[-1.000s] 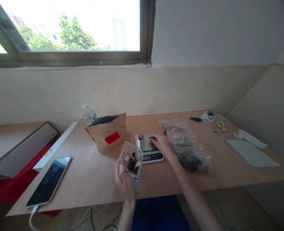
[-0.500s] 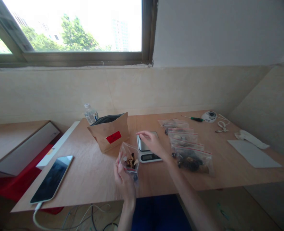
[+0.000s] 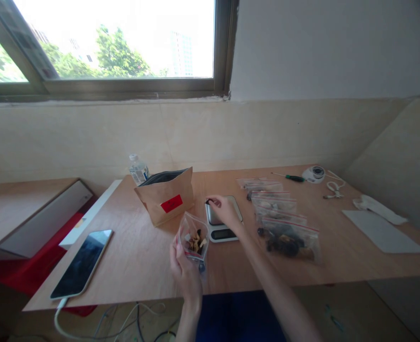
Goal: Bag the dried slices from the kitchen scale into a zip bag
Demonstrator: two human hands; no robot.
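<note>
Small clear zip bag (image 3: 193, 237) with a red seal strip and dark and pale bits inside: held upright above the near edge of the plywood table (image 3: 142, 256), pinched at its lower left by the left hand (image 3: 184, 270), mouth apparently open toward the top. Just right of the bag, a small silver digital kitchen scale (image 3: 221, 223) with a dark display along its near side. Over the scale's far left corner, the right hand (image 3: 224, 211), fingers closed narrowly on a small dark piece (image 3: 207, 202), too small to identify. Left of the scale, a brown paper pouch with a red label (image 3: 166, 197), standing open; behind it, a clear plastic water bottle (image 3: 138, 169). Right of the scale, a row of filled clear zip bags (image 3: 281, 213) lying flat. Near left, a dark-screened smartphone (image 3: 82, 262) with a white cable. Far right, a green-handled screwdriver (image 3: 288, 177).
</note>
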